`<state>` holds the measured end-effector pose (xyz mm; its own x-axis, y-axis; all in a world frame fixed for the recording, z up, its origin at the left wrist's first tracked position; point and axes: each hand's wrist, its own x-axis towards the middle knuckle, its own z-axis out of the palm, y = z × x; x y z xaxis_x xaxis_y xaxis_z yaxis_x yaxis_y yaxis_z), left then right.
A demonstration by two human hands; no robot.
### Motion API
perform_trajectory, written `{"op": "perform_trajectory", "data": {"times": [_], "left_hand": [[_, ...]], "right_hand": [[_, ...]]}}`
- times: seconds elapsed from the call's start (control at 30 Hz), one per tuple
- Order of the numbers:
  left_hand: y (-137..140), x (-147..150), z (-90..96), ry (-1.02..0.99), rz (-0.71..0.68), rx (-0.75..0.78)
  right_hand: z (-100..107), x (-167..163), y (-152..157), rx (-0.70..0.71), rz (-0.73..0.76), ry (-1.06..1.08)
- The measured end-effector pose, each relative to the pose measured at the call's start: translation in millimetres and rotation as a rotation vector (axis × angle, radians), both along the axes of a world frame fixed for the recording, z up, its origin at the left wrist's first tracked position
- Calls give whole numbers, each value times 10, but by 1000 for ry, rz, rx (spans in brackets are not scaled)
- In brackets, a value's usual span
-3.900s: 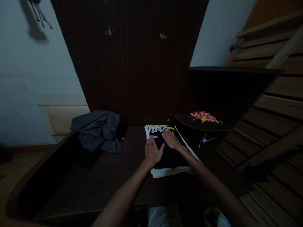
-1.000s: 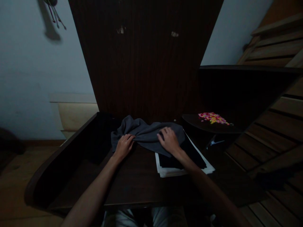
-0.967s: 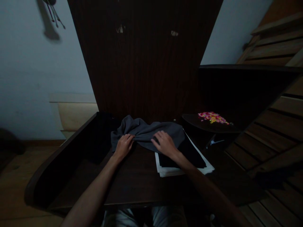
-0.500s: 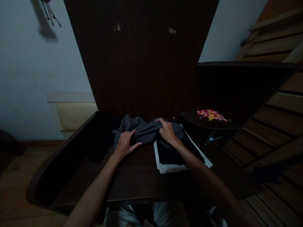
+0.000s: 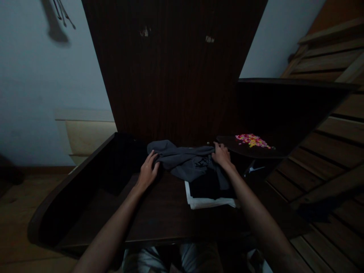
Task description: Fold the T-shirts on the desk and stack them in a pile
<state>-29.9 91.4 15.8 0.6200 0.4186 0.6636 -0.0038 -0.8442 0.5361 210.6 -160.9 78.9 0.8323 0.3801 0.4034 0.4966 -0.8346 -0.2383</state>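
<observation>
A crumpled grey garment [image 5: 179, 159] with a dark printed patch lies across the dark wooden desk top. My left hand [image 5: 148, 171] is closed on its left end, thumb and fingers around the cloth. At the other end, my right hand [image 5: 222, 155] grips the cloth with bent fingers. The garment's right part drapes over a folded black cloth [image 5: 210, 187]. Beneath that black cloth, the edge of a folded white cloth [image 5: 197, 203] shows.
Left of the garment, black cloth [image 5: 122, 163] lies bunched against the raised side panel [image 5: 65, 201]. Small pink and yellow pieces [image 5: 253, 140] cover part of a corner shelf [image 5: 241, 149] at right. Slatted wood [image 5: 321, 159] stands beyond it.
My right hand has moved right, drawing the garment's right part along and stretching it over the black cloth. My left hand has closed on the left end, and the dark print has come into view.
</observation>
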Motion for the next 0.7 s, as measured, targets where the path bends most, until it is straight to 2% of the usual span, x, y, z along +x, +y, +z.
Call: {"op": "perform_trajectory", "data": {"times": [0.13,0.33,0.4,0.47,0.57,0.7], "left_hand": [[13,2,61,-61,146,-267],[272,-70,157,-325,246,-637],[395,-113,186,-432,309,-718],[492,-146,199,-536,364,-734],[545,-135,177,-635,351,-784],[448,-16,115,-661,173,-964]], "right_hand": [[-111,-154,140,-93,143,-50],[41,-266,285,-157,221,-81],[76,-260,282,-186,232,-23],[86,-245,268,-179,253,46],[81,-216,253,-47,317,121],[132,-214,279,355,482,244]]}}
